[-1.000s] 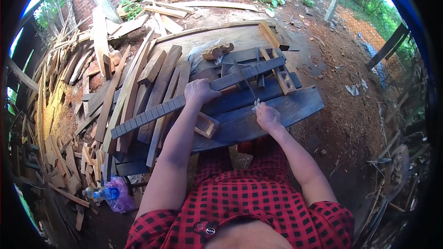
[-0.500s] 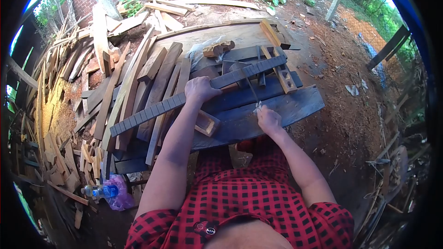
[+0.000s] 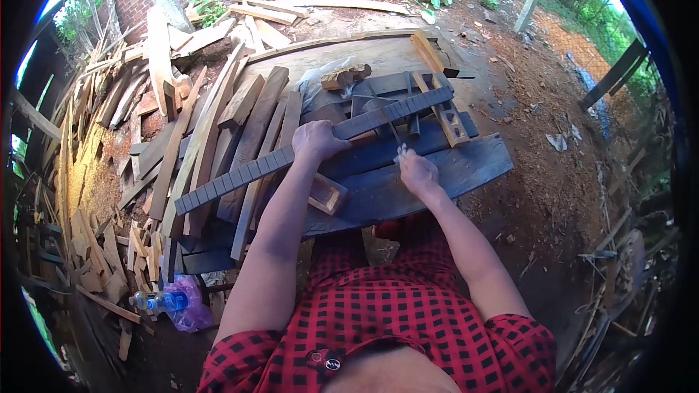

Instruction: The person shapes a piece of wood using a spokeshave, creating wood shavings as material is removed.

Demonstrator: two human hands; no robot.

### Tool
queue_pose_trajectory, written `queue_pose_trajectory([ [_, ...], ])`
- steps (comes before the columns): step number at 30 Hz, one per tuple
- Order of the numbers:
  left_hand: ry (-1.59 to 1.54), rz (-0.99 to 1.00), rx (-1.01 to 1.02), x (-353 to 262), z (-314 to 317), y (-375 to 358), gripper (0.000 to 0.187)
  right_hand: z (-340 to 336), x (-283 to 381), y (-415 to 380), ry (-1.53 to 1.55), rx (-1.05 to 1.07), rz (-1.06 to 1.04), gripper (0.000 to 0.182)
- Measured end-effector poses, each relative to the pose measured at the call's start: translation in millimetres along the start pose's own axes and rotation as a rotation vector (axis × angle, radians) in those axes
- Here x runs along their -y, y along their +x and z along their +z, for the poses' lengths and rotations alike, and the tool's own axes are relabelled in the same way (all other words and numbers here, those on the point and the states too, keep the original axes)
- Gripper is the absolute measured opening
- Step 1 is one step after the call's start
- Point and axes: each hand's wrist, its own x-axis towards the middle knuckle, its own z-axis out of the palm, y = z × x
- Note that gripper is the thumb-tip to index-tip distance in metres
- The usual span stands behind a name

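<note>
A long dark wooden strip (image 3: 247, 172), marked with evenly spaced cross grooves, lies slanted over the bench. My left hand (image 3: 319, 140) is closed around its middle, pressing from above. In my right hand (image 3: 419, 173), closed in a grip, is a thin-bladed hand tool (image 3: 395, 131) with a pale handle end. Its blade meets the strip to the right of my left hand; whether it is a saw or a file I cannot make out. A small hollowed wood block (image 3: 328, 195) sits just below the strip, near my left wrist.
The dark plank bench (image 3: 466, 167) carries several wooden bars (image 3: 251, 145) on its left. A notched wood block (image 3: 453, 129) stands at the strip's right end, and a rough wood chunk (image 3: 346, 77) behind it. Plastic bottles (image 3: 166, 301) and a purple bag (image 3: 194, 313) lie lower left.
My right hand has moved forward and slightly left, pushing the tool's blade further across the strip. My left hand and the strip look almost unmoved.
</note>
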Motion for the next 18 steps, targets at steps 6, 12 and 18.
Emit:
queue_pose_trajectory([
  [6,-0.008,-0.002,0.014,-1,0,1,0.061,-3,-14,-28,0.001,0.023,0.017,0.030],
  [12,0.008,-0.005,-0.005,-1,2,1,0.060,-1,11,31,0.010,-0.027,-0.018,0.029],
  [18,0.016,-0.018,0.004,-1,0,1,0.058,-5,1,-2,-0.014,-0.004,-0.007,0.031],
])
